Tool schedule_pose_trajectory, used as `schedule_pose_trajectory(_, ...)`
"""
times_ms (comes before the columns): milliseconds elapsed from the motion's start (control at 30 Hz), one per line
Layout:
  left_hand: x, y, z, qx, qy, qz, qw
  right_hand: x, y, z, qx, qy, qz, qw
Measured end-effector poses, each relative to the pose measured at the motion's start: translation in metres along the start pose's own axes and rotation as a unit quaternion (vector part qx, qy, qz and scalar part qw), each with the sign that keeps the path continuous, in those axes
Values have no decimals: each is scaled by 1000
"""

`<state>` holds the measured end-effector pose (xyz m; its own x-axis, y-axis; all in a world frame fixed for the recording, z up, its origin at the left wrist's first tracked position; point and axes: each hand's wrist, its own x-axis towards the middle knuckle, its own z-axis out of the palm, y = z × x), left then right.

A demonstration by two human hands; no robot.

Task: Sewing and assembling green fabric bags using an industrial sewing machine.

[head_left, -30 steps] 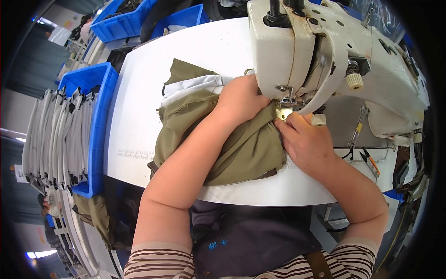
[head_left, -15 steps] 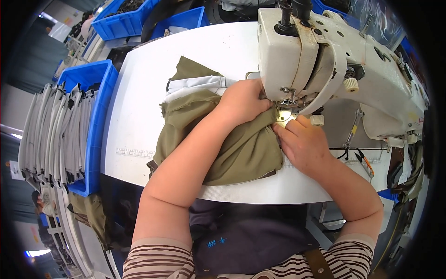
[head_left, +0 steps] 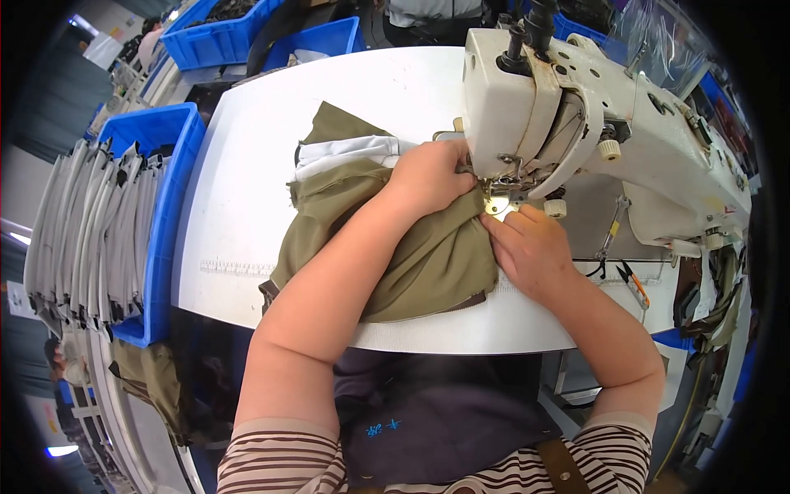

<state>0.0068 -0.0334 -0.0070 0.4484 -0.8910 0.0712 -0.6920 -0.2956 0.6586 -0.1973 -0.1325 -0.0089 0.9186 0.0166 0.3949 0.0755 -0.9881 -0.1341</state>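
Note:
A bunched olive-green garment (head_left: 420, 267) lies on the white sewing table, its upper right edge at the presser foot (head_left: 499, 188) of a white sewing machine (head_left: 506, 99). A white fabric strip (head_left: 350, 154) shows among its folds. My left hand (head_left: 432, 177) is closed on the cloth just left of the foot, its fingertips partly hidden by the machine head. Below the lit needle area, my right hand (head_left: 533, 251) has its fingers bent, with thumb and forefinger at the garment's right edge. The needle tip is hard to make out.
Orange-handled snips (head_left: 634, 284) and a metal wrench-like tool (head_left: 613, 226) lie right of my right hand. At the left edge stands a blue bin (head_left: 169, 230) with grey folded pieces (head_left: 90, 230). More blue bins (head_left: 218, 41) sit behind the table (head_left: 230, 181).
The whole view has shifted slightly, with the machine appearing a little lower. Both hands stay by the presser foot and the garment has barely moved.

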Motion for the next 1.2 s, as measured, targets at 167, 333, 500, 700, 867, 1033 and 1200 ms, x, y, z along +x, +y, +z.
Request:
schedule_pose_trajectory(167,-8,2,-2,10,5,-8,1000,-3,4,8,-13,34,-24,999)
schedule_pose_trajectory(333,-51,-1,-24,-28,-20,-30,999,-3,1,2,-6,41,-43,998)
schedule_pose_trajectory(500,-116,15,-57,-58,236,47,969,-7,5,8,2,66,-60,996)
schedule_pose_trajectory(700,-174,39,-71,62,374,131,916,9,-23,-15,43,13,-115,992)
schedule_pose_trajectory(867,-208,45,-40,48,314,140,938,44,-94,-24,499,-154,159,838)
schedule_pose_trajectory(1033,-258,41,-47,128,329,101,930,39,-98,8,632,-122,260,720)
schedule_pose_trajectory(1200,-347,-9,-30,-5,520,-7,854,52,-105,-3,636,-169,303,690)
